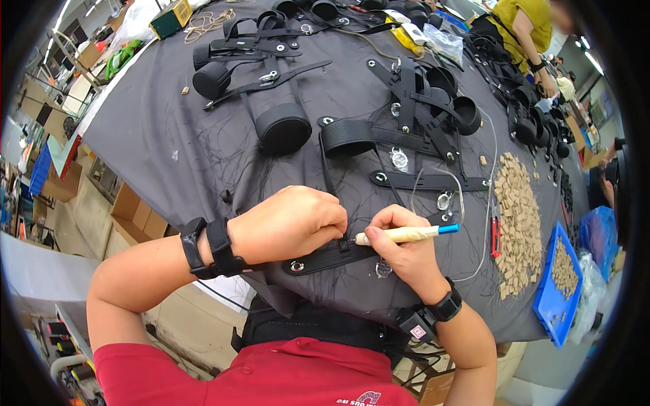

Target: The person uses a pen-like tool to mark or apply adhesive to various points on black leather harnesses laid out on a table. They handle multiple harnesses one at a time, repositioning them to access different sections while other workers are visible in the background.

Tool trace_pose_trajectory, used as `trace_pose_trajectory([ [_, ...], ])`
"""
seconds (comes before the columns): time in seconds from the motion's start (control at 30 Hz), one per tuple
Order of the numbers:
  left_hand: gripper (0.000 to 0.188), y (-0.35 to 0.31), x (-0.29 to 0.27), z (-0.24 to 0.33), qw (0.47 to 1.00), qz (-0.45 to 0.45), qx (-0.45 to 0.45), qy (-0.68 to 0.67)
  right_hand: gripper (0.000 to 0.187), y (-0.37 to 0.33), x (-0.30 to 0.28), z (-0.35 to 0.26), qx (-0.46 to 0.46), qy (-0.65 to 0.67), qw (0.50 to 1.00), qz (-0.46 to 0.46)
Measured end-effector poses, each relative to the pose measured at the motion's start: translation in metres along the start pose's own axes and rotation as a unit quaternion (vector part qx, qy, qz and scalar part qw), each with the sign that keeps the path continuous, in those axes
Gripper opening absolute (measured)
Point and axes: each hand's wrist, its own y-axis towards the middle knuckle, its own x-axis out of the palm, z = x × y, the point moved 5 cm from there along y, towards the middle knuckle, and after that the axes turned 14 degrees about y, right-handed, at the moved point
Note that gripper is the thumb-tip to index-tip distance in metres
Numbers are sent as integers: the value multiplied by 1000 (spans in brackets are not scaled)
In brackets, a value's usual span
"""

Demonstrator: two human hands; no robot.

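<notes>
My right hand (406, 254) grips a pen-shaped tool (406, 234) with a cream handle and a blue end. Its thin tip points left, at a small black loop on a black leather strap (321, 260) near the table's front edge. Just left of the tip, my left hand (294, 223) is closed in a pinch above the same strap. What its fingertips hold is too small to make out. A silver eyelet (296, 266) shows at the strap's left end. Beyond my hands lie more black straps with padded cuffs (349, 137) and metal fittings.
A heap of small tan pieces (518, 223) lies at the right, beside red-handled scissors (495, 237). Past it is a blue tray (558, 291) with more such pieces. A thin pale cord (492, 155) runs across the dark cloth. Another person (525, 34) works at the far right.
</notes>
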Motion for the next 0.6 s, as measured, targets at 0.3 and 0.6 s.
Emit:
trace_pose_trajectory([
  [0.3, 7, 1, 1, -3, 1000, 0, -11, -10, 12, 2, 3, -2, -6, -43, 999, -8],
  [0.6, 7, 2, -1, -4, 999, 20, -11, -22, 11, 2, 3, -4, -2, -28, 1000, -8],
])
